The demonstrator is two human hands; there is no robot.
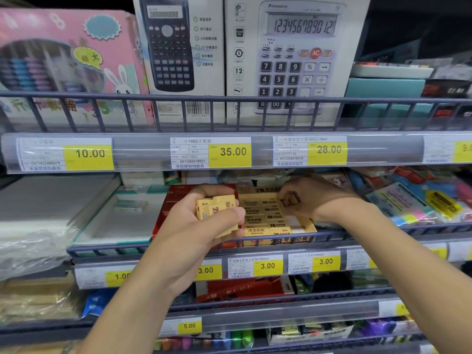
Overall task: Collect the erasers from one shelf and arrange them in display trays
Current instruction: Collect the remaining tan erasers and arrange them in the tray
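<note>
My left hand (204, 221) grips a small stack of yellow 2B erasers (217, 208) in front of the middle shelf. To its right stands a yellow display tray (306, 226) with several yellow erasers (265, 215) lying in rows. My right hand (304, 198) reaches into the far right part of that tray, fingers curled down onto an eraser there; what its fingertips pinch is partly hidden. A red display tray (166, 208) sits behind my left hand, mostly covered by it.
A wire rail (357, 232) fronts the middle shelf. White erasers (130, 205) lie in a teal tray at left. Boxed calculators (293, 60) stand on the shelf above. Packaged stationery (421, 198) crowds the right. Price tags (268, 265) line the shelf edges.
</note>
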